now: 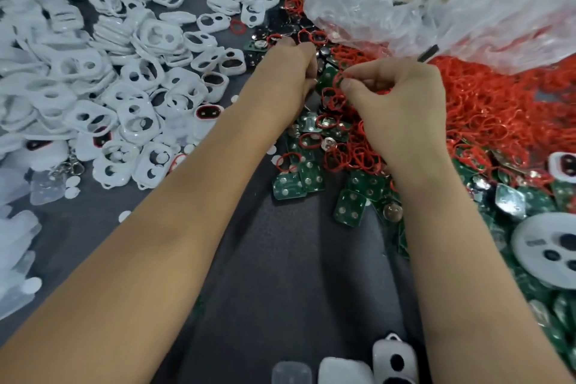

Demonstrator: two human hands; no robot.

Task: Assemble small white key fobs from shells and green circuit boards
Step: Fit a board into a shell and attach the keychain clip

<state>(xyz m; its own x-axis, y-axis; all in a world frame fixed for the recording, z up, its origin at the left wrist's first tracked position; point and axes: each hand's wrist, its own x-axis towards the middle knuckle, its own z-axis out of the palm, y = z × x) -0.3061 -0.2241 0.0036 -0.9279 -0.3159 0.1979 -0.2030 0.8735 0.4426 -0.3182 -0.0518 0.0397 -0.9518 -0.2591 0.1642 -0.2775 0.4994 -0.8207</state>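
A green circuit board (328, 77) is being held by the curled fingers of the left hand (288, 72), just beside the red ring pile (486, 109), presumably to steady it. A red ring (338, 79) is being pinched over it by the right hand (402, 103), apparently for fitting. White shells (137, 93) are being kept heaped well left of that pile

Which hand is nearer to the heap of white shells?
Left. The left hand is beside the heap of white shells, at its right edge. The right hand is farther right, over the red rings.
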